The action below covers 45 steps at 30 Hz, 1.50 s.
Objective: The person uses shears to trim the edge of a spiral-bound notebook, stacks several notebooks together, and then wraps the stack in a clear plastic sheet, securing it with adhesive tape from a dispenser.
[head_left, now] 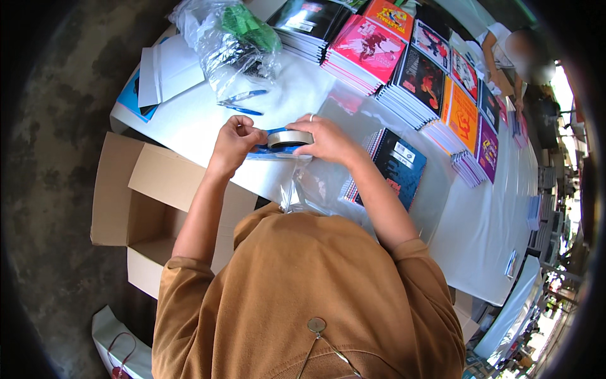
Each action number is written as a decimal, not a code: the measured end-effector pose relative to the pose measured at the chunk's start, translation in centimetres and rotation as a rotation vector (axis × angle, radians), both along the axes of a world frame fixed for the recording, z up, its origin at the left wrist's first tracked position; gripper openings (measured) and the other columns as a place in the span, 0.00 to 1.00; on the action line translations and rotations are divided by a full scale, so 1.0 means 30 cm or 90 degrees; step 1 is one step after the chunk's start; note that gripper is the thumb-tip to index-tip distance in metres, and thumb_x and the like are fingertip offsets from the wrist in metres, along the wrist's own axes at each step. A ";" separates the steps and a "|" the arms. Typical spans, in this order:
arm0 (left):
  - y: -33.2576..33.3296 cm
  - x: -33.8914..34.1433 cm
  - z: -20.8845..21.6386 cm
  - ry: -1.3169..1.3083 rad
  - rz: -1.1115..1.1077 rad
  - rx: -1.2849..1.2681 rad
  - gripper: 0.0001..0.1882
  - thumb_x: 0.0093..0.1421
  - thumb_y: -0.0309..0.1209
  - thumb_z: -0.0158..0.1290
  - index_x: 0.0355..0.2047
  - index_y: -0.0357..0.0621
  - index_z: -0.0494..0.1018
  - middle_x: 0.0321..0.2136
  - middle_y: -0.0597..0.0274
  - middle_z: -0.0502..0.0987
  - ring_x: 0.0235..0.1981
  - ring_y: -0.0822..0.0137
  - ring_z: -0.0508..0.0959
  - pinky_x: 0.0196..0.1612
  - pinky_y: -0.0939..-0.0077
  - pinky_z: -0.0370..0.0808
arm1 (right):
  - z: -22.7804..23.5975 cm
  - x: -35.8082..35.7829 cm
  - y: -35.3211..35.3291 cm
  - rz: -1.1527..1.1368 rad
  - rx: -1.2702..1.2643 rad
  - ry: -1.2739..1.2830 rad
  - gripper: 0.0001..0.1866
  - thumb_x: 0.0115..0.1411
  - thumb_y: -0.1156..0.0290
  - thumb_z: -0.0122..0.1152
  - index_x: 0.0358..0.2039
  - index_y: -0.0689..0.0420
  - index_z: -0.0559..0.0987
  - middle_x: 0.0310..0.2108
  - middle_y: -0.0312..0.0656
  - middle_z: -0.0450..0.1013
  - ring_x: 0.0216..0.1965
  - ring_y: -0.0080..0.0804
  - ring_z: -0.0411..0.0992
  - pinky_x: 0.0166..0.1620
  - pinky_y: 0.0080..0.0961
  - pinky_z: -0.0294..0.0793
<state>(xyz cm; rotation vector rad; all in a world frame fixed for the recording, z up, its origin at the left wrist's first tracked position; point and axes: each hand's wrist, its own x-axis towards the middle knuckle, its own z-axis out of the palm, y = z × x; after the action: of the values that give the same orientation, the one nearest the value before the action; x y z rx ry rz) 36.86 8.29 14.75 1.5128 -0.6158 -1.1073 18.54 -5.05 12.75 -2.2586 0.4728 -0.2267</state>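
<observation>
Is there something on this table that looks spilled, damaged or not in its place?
Nothing looks clearly spilled or damaged. The crumpled clear plastic bag at the upper left looks untidy against the notebook stacks in rows, and a blue pen lies loose between it and the left hand.

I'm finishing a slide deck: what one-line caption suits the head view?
Right hand holds a tape roll, left hand beside it, at a table with stacked notebooks.
</observation>
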 end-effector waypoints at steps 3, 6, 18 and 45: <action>0.028 0.028 0.005 -0.073 0.001 0.011 0.13 0.50 0.24 0.58 0.31 0.45 0.63 0.23 0.65 0.76 0.26 0.76 0.75 0.26 0.85 0.66 | -0.013 0.002 0.018 -0.038 -0.031 0.006 0.33 0.39 0.67 0.71 0.49 0.53 0.72 0.44 0.46 0.71 0.46 0.44 0.69 0.50 0.34 0.67; 0.049 0.056 0.006 -0.102 -0.001 0.024 0.15 0.48 0.22 0.58 0.31 0.43 0.63 0.22 0.65 0.75 0.23 0.76 0.72 0.25 0.85 0.65 | -0.013 0.003 0.016 -0.029 -0.057 0.016 0.35 0.39 0.67 0.71 0.51 0.54 0.70 0.44 0.46 0.71 0.46 0.44 0.69 0.49 0.34 0.67; 0.116 0.200 -0.035 -0.051 0.044 0.058 0.16 0.47 0.23 0.60 0.30 0.48 0.62 0.18 0.72 0.72 0.20 0.80 0.67 0.23 0.87 0.60 | -0.052 0.028 -0.009 0.025 -0.059 -0.025 0.35 0.40 0.75 0.68 0.52 0.55 0.69 0.47 0.47 0.69 0.48 0.44 0.67 0.52 0.32 0.67; 0.139 -0.158 -0.094 -0.021 -0.049 -0.317 0.10 0.58 0.19 0.46 0.37 0.44 0.59 0.28 0.67 0.66 0.43 0.66 0.73 0.49 0.70 0.66 | -0.031 0.184 -0.030 0.035 -0.083 -0.144 0.14 0.47 0.70 0.63 0.38 0.50 0.80 0.40 0.40 0.75 0.45 0.38 0.70 0.50 0.32 0.68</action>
<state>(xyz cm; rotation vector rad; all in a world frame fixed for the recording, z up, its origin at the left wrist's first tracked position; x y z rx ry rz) 32.12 12.47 11.93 1.0854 -0.9034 -0.9004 24.05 -5.94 11.83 -2.3335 0.2834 -0.4906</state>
